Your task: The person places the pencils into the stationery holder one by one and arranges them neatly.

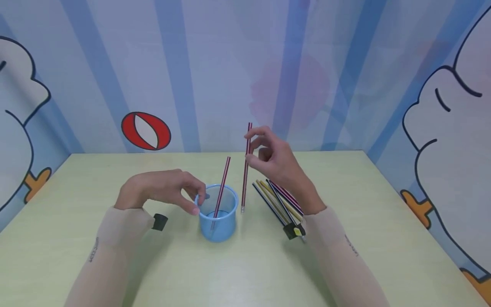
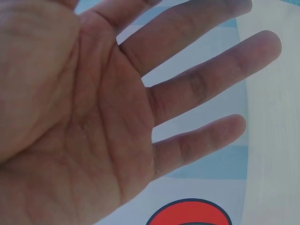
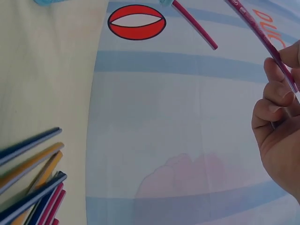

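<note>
A light blue cup point(image 1: 218, 230) stands upright on the table, with one red-and-white striped pencil point(image 1: 223, 181) leaning inside it. My left hand point(image 1: 163, 187) pinches the cup's left rim between thumb and finger; its other fingers are spread in the left wrist view. Just right of the cup, my right hand point(image 1: 274, 155) pinches a second red striped pencil point(image 1: 244, 183) near its upper end. That pencil hangs almost upright, eraser end down, outside the cup. In the right wrist view the pinched pencil point(image 3: 258, 30) slants into the fingers.
Several blue, yellow and red striped pencils point(image 1: 272, 198) lie in a loose pile under my right forearm, partly hidden. The pale table point(image 1: 184, 273) ends at a blue striped backdrop point(image 1: 215, 85) with cartoon prints. Small black devices sit at both wrists.
</note>
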`<state>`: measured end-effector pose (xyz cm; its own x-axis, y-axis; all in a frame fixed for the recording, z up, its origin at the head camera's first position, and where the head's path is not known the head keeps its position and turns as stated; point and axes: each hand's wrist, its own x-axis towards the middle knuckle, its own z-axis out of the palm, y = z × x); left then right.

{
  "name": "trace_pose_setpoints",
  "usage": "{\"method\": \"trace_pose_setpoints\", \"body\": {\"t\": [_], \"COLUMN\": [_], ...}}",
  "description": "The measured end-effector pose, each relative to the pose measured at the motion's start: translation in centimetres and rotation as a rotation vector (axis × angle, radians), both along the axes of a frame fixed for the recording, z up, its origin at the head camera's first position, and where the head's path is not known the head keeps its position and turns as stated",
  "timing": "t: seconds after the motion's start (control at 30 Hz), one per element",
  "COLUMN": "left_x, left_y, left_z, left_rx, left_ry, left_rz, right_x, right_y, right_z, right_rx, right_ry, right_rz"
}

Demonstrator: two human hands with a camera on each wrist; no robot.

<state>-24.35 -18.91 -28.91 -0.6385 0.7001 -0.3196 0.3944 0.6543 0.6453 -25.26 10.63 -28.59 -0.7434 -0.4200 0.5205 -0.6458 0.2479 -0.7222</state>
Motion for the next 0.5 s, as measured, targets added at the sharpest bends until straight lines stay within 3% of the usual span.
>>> {"method": "trace_pose_setpoints", "body": {"t": [0.5], "left_x": [0.15], "left_y": [-0.09], "left_z": [0.10], "left_rx": [-0.010], "left_ry": [0.012], "left_rz": [-0.012], "right_x": [0.65], "right_y": [-0.71], "right_z": [0.34], "right_rx": [-0.158], "right_ry": [0.005], "right_rz": [0.019]}}
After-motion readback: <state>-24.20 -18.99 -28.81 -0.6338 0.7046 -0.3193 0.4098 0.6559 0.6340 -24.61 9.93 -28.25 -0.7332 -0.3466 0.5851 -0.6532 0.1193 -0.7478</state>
